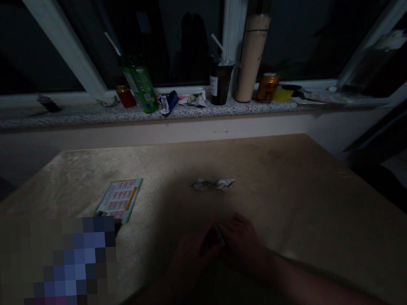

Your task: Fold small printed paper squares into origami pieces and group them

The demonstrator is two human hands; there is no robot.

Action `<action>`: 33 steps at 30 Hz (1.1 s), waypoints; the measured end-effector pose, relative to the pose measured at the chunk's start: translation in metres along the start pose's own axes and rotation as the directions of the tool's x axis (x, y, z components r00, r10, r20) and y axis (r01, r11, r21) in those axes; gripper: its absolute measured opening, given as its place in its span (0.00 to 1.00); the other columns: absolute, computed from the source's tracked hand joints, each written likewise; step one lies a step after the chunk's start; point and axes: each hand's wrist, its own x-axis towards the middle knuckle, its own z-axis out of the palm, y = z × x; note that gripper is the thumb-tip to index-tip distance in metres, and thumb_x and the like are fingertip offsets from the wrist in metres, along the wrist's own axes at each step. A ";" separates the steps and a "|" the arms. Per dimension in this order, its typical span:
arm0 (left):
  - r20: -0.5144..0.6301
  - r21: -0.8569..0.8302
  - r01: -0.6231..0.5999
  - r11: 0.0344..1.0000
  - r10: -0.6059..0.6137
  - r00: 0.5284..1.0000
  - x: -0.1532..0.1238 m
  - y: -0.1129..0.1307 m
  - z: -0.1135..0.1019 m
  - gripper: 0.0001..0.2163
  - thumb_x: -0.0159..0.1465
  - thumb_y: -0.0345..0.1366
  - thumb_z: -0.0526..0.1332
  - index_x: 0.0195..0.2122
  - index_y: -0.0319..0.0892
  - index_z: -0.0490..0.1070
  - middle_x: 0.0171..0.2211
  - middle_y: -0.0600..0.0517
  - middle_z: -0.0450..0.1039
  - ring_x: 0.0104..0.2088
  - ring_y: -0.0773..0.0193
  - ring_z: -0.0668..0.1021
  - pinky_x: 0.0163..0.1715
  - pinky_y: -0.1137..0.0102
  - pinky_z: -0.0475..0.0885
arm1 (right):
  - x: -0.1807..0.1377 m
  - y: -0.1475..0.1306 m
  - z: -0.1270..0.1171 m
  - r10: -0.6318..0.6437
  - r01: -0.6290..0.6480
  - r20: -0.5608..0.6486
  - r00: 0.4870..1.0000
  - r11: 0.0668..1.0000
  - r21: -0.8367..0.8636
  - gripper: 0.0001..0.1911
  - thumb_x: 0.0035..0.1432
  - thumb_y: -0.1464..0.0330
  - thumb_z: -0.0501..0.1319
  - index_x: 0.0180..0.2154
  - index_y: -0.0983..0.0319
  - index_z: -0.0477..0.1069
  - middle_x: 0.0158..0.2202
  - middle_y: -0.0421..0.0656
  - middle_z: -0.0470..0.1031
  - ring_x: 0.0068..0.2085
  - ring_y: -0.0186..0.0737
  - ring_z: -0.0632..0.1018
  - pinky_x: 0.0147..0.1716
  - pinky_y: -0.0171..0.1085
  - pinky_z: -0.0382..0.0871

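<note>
My left hand [192, 247] and my right hand [241, 240] meet low in the middle of the view, over the near part of the table. Fingers of both are closed around a small, thin piece that looks like folded paper [219, 234]; only its pale edge shows, and dim light hides the rest. Beyond my hands, two small folded paper pieces with a printed pattern [214, 184] lie tip to tip on the tabletop, apart from my fingers.
A printed sheet or booklet [120, 199] lies on the table [288, 184] at left, beside a pixelated area. On the granite windowsill [94, 114] stand a green cup [140, 85], a dark cup [221, 84], a tall beige flask [253, 57] and an orange can [267, 88], among wrappers.
</note>
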 end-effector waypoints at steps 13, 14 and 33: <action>-0.120 -0.157 0.055 0.986 -0.074 0.990 0.008 0.000 -0.004 0.16 0.61 0.38 0.55 0.50 0.44 0.69 0.42 0.51 0.77 0.40 0.59 0.78 0.44 0.66 0.71 | -0.002 0.001 -0.012 -0.086 0.169 -0.229 0.970 0.913 0.371 0.24 0.59 0.75 0.50 0.57 0.58 0.52 0.47 0.50 0.71 0.47 0.43 0.73 0.42 0.43 0.69; -0.112 -0.149 0.052 0.987 -0.069 0.991 0.008 0.000 -0.003 0.16 0.61 0.38 0.55 0.50 0.44 0.69 0.42 0.51 0.77 0.41 0.59 0.78 0.44 0.66 0.71 | -0.003 0.001 -0.013 -0.078 0.163 -0.226 0.971 0.908 0.386 0.24 0.60 0.75 0.50 0.57 0.58 0.52 0.47 0.50 0.71 0.47 0.43 0.73 0.43 0.43 0.69; -0.032 -0.255 -0.012 0.967 0.004 0.999 0.008 0.004 -0.006 0.14 0.61 0.36 0.58 0.49 0.44 0.70 0.43 0.54 0.76 0.41 0.60 0.77 0.44 0.70 0.69 | 0.002 0.004 -0.014 0.079 0.093 -0.266 0.961 0.812 0.576 0.15 0.61 0.70 0.56 0.50 0.56 0.66 0.43 0.46 0.72 0.43 0.39 0.74 0.42 0.39 0.70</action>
